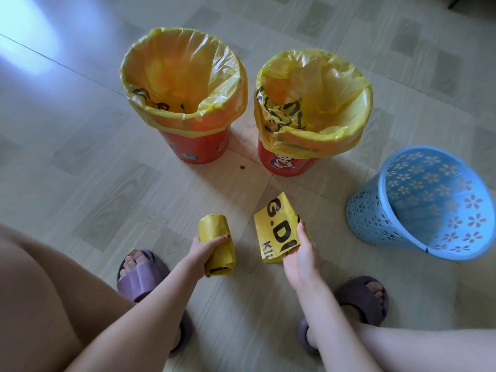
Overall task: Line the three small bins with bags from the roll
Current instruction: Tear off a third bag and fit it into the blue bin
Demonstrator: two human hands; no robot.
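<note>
Two red bins stand side by side on the floor, the left red bin [198, 146] and the right red bin [290, 162]. Each carries a yellow bag folded over its rim, the left liner [185, 76] and the right liner [316, 103]. A blue perforated bin [418, 205] stands to the right with no bag in it. My left hand [204, 253] grips the yellow roll of bags [216, 242]. My right hand [300, 253] pinches a separate folded yellow bag [276, 226] with black print. Both hands hover low over the floor in front of the bins.
Pale tiled floor [80, 130] lies all around. My feet in purple slippers, one slipper [139, 275] on the left and the other slipper [362, 296] on the right, stand just behind my hands. A small dark speck [243, 166] lies between the red bins.
</note>
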